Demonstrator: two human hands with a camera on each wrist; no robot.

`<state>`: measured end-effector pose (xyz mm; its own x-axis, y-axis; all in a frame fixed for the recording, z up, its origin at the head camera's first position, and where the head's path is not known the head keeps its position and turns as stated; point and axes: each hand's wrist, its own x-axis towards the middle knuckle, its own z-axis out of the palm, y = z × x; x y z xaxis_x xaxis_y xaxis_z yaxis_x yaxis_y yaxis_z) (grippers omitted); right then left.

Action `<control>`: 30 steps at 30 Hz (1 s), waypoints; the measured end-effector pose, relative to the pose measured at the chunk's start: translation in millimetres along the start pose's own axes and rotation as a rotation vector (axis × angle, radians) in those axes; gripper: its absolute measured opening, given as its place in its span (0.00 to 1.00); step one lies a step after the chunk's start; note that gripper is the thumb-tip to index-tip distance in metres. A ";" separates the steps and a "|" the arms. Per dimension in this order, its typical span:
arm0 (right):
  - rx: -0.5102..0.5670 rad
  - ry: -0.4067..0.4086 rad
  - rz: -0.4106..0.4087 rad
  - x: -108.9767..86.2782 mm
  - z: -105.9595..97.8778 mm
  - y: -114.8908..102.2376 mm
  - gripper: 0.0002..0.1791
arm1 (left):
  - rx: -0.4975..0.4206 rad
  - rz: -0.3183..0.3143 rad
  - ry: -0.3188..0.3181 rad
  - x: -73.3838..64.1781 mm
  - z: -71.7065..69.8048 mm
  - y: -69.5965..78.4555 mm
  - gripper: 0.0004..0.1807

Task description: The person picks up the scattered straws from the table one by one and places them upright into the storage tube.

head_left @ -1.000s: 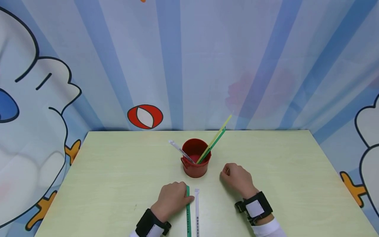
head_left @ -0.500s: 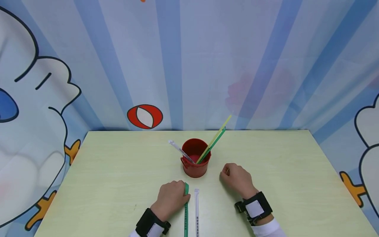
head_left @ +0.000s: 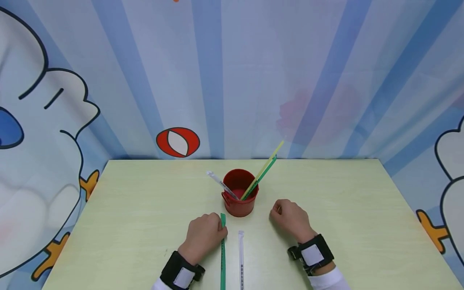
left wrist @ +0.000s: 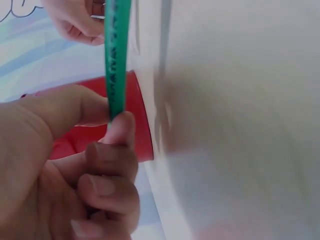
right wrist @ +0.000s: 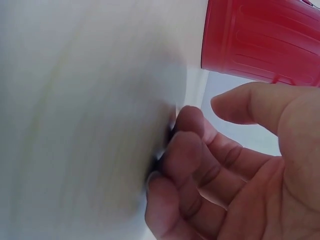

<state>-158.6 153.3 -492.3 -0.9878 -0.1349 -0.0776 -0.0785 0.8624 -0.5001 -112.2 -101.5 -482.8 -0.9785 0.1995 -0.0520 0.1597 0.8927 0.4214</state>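
Between the thumb and index finger of my left hand [head_left: 204, 237] is a slim green wrapped straw [head_left: 222, 262], printed with small dark marks. The left wrist view shows that pinch close up, with the green straw [left wrist: 117, 55] in front of the red bucket [left wrist: 142, 115]. A white wrapped straw [head_left: 241, 257] lies on the table just right of it. My right hand [head_left: 291, 218] rests on the tabletop right of the bucket [head_left: 239, 208]. In the right wrist view, the right hand [right wrist: 240, 180] has loosely curled fingers and holds nothing.
Leaning in the bucket are a white straw [head_left: 219, 182], a yellow straw [head_left: 268, 163] and a green straw [head_left: 270, 165]. The pale wooden table [head_left: 145, 201] ends at a blue striped backdrop [head_left: 250, 80] with cartoon drawings.
My left hand has moved left and a little away from me with the green straw, widening its gap from the white straw. The right hand has stayed where it was.
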 end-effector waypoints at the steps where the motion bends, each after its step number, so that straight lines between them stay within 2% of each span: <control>1: 0.000 0.000 -0.001 0.1 -0.2 0.1 0.04 | -0.011 0.001 0.015 0.8 -1.7 -0.7 0.17; 9: -0.007 0.012 -0.007 1.0 -0.6 0.8 0.05 | -0.099 -0.007 0.116 4.3 -19.9 -7.2 0.19; 17: -0.011 0.013 -0.006 -0.2 -1.6 0.2 0.05 | -0.161 -0.033 0.278 5.1 -39.2 -9.6 0.11; 24: -0.007 0.017 -0.006 -0.9 -1.9 0.5 0.05 | -0.186 -0.002 0.480 2.2 -51.7 -8.3 0.09; 30: 0.000 0.009 0.002 -0.5 -0.2 0.1 0.05 | -0.180 0.081 0.666 -6.3 -68.3 -7.6 0.07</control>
<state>-158.1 153.5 -492.2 -0.9891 -0.1286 -0.0712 -0.0762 0.8625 -0.5003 -116.2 -137.1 -423.8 -0.8452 -0.0789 0.5286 0.2680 0.7932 0.5469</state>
